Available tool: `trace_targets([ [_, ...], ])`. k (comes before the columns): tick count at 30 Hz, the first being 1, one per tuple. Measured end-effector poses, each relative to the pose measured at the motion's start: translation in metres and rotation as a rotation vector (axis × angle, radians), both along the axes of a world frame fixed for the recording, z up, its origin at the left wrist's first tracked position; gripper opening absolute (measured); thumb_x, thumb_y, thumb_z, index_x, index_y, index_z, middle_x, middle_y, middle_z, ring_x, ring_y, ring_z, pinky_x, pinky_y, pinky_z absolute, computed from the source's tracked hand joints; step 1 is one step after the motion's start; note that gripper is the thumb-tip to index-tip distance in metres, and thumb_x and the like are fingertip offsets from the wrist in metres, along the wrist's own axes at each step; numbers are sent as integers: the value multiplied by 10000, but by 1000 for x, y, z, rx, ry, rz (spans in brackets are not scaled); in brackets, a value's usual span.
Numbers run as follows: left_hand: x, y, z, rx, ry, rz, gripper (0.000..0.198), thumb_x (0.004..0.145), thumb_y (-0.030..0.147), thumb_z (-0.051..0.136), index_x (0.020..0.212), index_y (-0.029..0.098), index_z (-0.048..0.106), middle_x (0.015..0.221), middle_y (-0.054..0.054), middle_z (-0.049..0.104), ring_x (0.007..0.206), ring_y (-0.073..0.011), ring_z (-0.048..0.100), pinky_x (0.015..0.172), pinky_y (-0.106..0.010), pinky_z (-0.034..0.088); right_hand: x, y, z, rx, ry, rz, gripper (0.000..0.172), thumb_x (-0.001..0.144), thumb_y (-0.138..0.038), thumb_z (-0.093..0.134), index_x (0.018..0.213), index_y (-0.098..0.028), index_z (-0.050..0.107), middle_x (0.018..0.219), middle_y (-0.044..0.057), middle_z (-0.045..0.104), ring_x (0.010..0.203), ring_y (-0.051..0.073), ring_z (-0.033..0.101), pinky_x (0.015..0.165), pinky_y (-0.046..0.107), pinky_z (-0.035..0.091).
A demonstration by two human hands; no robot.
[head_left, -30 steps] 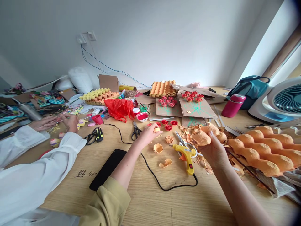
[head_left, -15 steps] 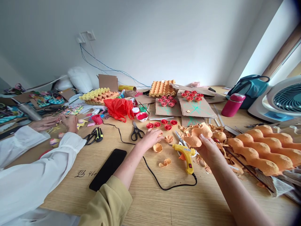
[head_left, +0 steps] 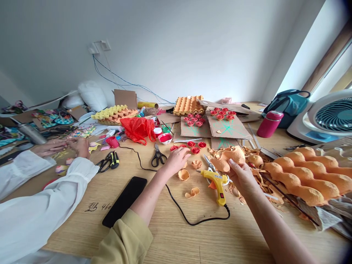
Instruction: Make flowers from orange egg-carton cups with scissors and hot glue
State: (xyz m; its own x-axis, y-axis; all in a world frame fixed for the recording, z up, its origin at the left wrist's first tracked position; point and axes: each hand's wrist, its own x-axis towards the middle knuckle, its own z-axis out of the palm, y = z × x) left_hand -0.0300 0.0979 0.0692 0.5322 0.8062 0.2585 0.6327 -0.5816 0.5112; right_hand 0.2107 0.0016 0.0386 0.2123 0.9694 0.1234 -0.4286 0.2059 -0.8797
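Observation:
My right hand grips a torn orange egg-carton piece, thumb on top, above the scissors and scraps. My left hand hovers low over the table with bent fingers. Anything between its fingertips is hidden; an orange bit shows just beneath. Close by lie an orange carton cup, an orange petal flower and a curled carton strip. A yellow glue gun lies between my hands, partly over silver-bladed scissors. Red-painted flowers sit beyond my left hand.
Orange egg trays stand at right among scraps. A phone, black scissors and red paint tub lie left of centre. The glue gun's cord loops across the table. A co-worker's hands work at far left.
The view has shifted slightly, moving everything a little in the picture. My right hand still holds the carton piece, and my left hand stays over the same spot.

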Motion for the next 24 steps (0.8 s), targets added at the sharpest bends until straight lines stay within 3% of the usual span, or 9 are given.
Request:
trace_targets([
  [3,16,-22,12,-70,-145,-100,349,1008,346,506,1319,191,531,1255,-129,686,1121,-201,681,965,-332,542,-4,0,-6,26,-31,-34,293,707,-428,876,836,-211,727,693,-2,734,584,168,673,613,300,592],
  [6,34,-51,20,-355,-448,-307,649,861,442,727,1406,202,468,1334,-153,634,1107,-236,686,888,-320,566,-12,-5,-8,41,-79,-32,285,689,-376,897,838,-205,725,721,0,737,655,175,685,676,296,591],
  [8,42,-67,25,-334,-456,-223,676,768,464,809,1327,193,544,1287,-128,657,1095,-252,673,885,-320,548,-18,-9,-6,50,-112,-5,333,681,-355,904,924,-207,730,881,35,771,839,227,722,797,334,592],
  [10,46,-77,30,-297,-450,-118,576,749,469,815,1198,167,615,1152,-99,702,1036,-251,670,853,-315,533,-19,-11,-2,79,-152,22,436,692,-383,891,1051,-221,706,1040,59,761,1018,271,703,900,372,566],
  [12,46,-80,36,-283,-431,-61,504,754,455,800,1128,157,641,1041,-72,714,949,-235,664,794,-302,521,-17,-11,2,138,-184,22,531,719,-449,856,1168,-256,648,1117,56,725,1077,274,673,911,375,553],
  [16,44,-80,40,-260,-362,-31,459,747,424,786,1106,165,662,972,-47,713,878,-221,647,750,-297,506,-9,-10,6,213,-201,24,510,762,-480,812,1198,-306,613,1141,23,654,986,208,638,819,287,535],
  [21,45,-84,42,-225,-370,-46,417,741,369,773,1084,155,672,1058,-74,709,960,-231,639,871,-323,497,-10,-13,7,188,-196,88,371,777,-390,827,1096,-297,662,1023,-10,650,894,160,606,779,234,504],
  [24,42,-86,47,-268,-377,-52,380,720,341,766,1038,157,668,954,-37,685,870,-198,613,797,-295,487,-13,-14,8,179,-164,128,367,775,-400,829,1086,-286,671,969,-14,655,839,148,606,739,227,497],
])
